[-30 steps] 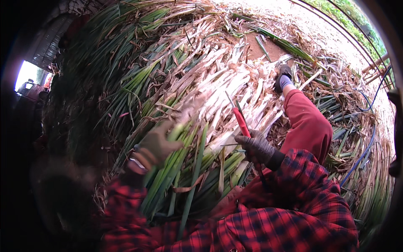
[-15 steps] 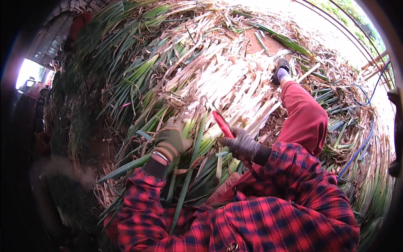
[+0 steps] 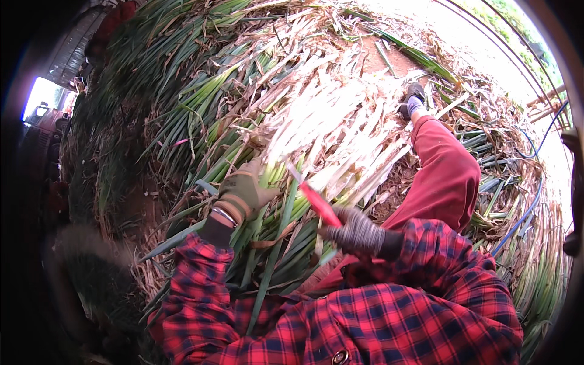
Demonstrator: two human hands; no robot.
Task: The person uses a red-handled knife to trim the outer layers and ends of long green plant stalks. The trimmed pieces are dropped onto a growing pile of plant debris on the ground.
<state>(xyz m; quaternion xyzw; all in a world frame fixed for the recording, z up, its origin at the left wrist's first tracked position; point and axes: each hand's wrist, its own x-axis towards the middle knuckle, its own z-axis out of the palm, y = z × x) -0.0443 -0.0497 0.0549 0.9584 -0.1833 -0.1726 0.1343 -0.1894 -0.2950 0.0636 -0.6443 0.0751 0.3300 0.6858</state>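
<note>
My left hand (image 3: 245, 191), in an olive glove with tan bands, is closed round a few green onion stalks (image 3: 272, 174) at the middle of the heap. My right hand (image 3: 354, 231), in a grey striped glove, grips a red-handled knife (image 3: 319, 202). Its short pale blade points up and left, near the stalks by my left hand; whether it touches them I cannot tell. Long green leaves (image 3: 269, 274) hang from the stalks toward my lap. My left fingertips are partly hidden among the leaves.
Green onions with dry husks (image 3: 347, 121) lie spread before me, brightly lit. Darker leafy piles (image 3: 152, 79) rise to the left. My outstretched leg (image 3: 444, 164) in red trousers lies to the right. Beyond it runs a blue hose (image 3: 521, 220) over more onions.
My right hand has shifted slightly lower, and the knife has swung so its tip reaches further left, toward the stalks. My left hand has moved slightly left and still grips them.
</note>
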